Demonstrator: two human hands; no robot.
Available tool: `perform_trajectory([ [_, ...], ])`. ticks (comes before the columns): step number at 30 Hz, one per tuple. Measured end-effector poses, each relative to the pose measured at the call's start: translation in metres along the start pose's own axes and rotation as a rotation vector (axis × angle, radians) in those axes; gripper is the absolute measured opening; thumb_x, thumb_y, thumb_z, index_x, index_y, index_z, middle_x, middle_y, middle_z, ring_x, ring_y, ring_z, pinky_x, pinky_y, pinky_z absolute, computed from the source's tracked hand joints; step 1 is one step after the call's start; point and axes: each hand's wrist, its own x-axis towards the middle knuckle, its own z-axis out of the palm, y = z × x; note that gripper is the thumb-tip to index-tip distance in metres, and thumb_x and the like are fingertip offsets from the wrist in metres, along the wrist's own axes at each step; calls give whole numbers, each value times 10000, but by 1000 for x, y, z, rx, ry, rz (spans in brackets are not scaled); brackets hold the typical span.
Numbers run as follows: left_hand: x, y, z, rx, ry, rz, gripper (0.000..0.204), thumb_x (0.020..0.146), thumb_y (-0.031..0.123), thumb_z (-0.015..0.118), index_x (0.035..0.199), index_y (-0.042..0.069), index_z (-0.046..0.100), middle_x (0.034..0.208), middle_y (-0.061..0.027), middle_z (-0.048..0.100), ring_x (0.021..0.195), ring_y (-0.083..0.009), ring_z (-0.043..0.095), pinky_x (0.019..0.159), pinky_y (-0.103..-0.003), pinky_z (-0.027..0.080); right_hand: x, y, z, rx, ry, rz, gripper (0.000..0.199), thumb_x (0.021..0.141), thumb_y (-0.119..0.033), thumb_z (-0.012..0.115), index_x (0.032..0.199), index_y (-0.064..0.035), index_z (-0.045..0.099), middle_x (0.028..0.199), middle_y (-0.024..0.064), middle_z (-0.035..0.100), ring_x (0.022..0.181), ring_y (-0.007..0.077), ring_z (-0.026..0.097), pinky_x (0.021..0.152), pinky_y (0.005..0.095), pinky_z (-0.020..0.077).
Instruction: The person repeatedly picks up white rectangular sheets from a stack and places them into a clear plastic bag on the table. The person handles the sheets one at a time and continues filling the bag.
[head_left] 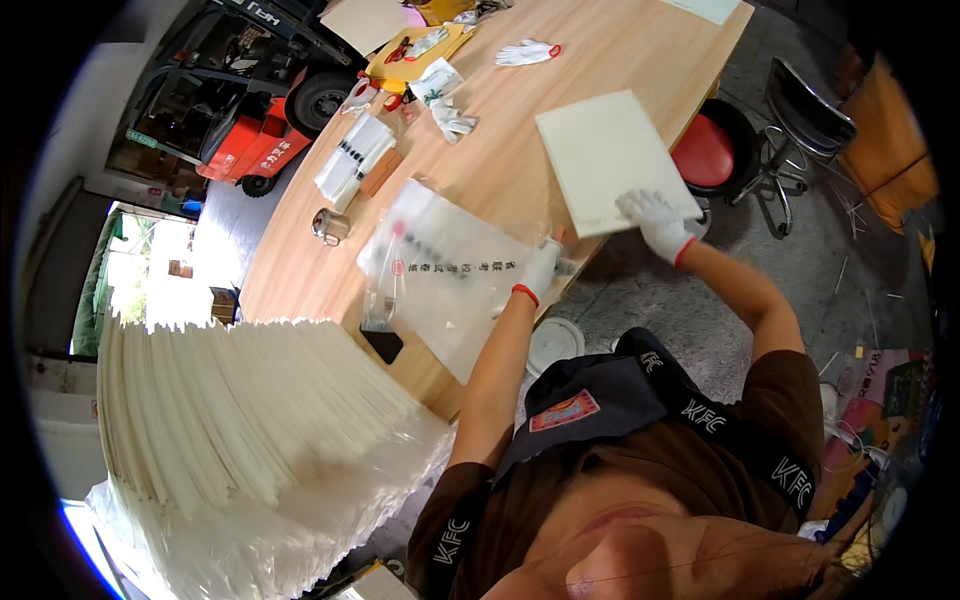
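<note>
My left hand, in a white glove with a red cuff, is at the near table edge. Its fingers are closed on the edge of a clear plastic bag with dark printing and a red mark. The bag lies flat on the table, one corner hanging over the edge. My right hand, gloved alike, rests with fingers apart on the near corner of a white paper stack. That stack lies to the right of the bag, its near corner by the table's edge.
A tall pile of white sheets in plastic rises at the left. On the table are a steel mug, a dark phone, white packs and loose gloves. Beyond are a forklift and a red stool.
</note>
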Motion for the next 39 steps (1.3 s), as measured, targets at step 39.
perform_trajectory([
  [39, -280, 79, -30, 649, 91, 759, 532, 880, 197, 538, 1373, 75, 382, 1297, -158, 499, 809, -180, 604, 743, -328, 494, 63, -184, -171, -6, -493, -689, 185, 840, -288, 528, 892, -130, 609, 926, 119, 591, 743, 325, 624, 697, 368, 520],
])
